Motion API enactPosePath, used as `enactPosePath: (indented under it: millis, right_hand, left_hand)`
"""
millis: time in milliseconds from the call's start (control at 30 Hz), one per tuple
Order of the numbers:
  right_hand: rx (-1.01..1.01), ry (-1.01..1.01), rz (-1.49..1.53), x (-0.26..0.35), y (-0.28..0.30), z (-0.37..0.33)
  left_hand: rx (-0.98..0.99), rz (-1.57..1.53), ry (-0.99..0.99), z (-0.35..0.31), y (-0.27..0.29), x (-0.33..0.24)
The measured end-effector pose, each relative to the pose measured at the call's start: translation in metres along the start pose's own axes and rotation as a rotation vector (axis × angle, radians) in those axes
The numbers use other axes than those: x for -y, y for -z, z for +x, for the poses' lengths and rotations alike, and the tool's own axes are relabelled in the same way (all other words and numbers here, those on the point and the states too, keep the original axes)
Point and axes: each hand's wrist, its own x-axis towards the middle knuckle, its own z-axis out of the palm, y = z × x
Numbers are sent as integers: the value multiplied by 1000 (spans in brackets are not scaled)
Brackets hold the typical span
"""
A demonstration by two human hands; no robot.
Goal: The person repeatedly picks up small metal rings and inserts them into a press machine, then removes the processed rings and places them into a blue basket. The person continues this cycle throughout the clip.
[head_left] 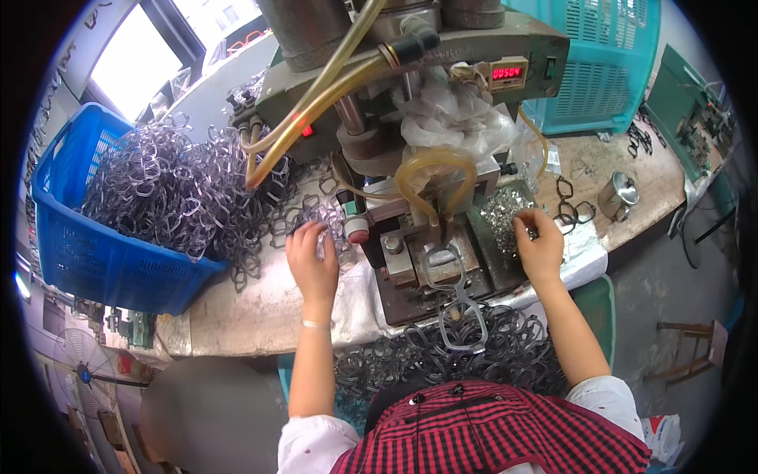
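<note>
My left hand [313, 262] is at the near edge of a loose heap of clear eyeglass frames [335, 221], left of a red push button [358, 230]. Its fingers curl inward; what lies between them is hard to make out. Beside the press, my right hand [540, 246] has thumb and fingers drawn together over a pile of small shiny metal parts [504, 215]. Any part in that pinch is too small to name. Between my hands, a translucent grey eyeglass frame [476, 325] sits in the press fixture [410, 257], one end hanging toward me, untouched.
A blue crate [118, 286] heaped with eyeglass frames [185, 186] stands left. The bench press [442, 59] carries yellowish hoses [324, 87]. Dark frames [395, 355] fill a container below the bench edge. A metal cup [618, 197] and teal crates [596, 63] are right.
</note>
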Motion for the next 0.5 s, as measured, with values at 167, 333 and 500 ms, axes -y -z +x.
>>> enactPosePath:
  millis: [167,333,500]
  right_hand:
    - [67,-62,184,21,-6,5]
    - [54,-236,211,11,10,-4]
    - [165,-145,326,35,21,-13]
  left_hand:
    - [257,239,185,25,-63,20]
    - [332,198,232,-9,-60,42]
    - [468,-166,277,-39,2,106]
